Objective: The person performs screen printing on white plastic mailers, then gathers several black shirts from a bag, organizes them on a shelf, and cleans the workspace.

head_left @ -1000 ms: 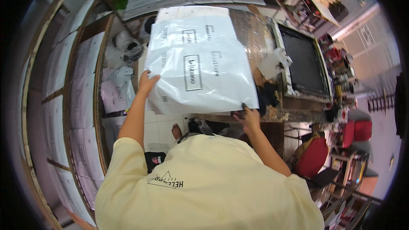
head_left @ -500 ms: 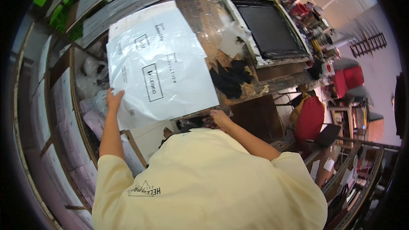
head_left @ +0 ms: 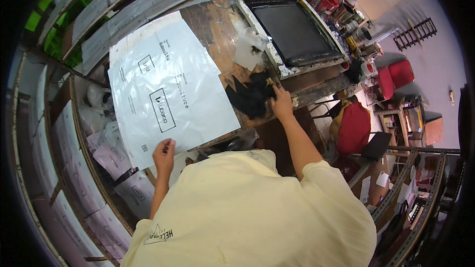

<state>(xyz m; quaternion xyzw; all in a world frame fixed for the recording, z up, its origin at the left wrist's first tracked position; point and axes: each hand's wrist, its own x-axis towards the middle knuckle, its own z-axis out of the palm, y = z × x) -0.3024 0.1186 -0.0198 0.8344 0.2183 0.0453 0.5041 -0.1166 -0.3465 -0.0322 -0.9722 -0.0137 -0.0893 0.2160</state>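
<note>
A white plastic mailer bag point(head_left: 203, 111) with black print lies flat at the left of the worktable, over other pale sheets. Just off its near edge is my left hand point(head_left: 164, 155), fingers loosely bent and apart, holding nothing that I can see. My right hand point(head_left: 282, 104) reaches to the table's front edge, at the right end of a crumpled black cloth point(head_left: 250, 100). Its thumb and fingers look spread there, touching or almost touching the cloth. Behind the cloth rests a screen-printing frame point(head_left: 297, 32) with a dark mesh and pale, stained rim.
A stained whitish scrap point(head_left: 247, 49) lies between bag and frame. Paint cans point(head_left: 326, 6) crowd the table's far right side. Racks holding printed bags point(head_left: 74, 153) stand at the left. A red chair point(head_left: 396, 80) and a red-covered seat point(head_left: 354, 126) are to the right.
My left hand has let go of the bag's left edge and drawn back toward me. The right hand has moved from the table's near edge out to the black cloth. The view has shifted slightly.
</note>
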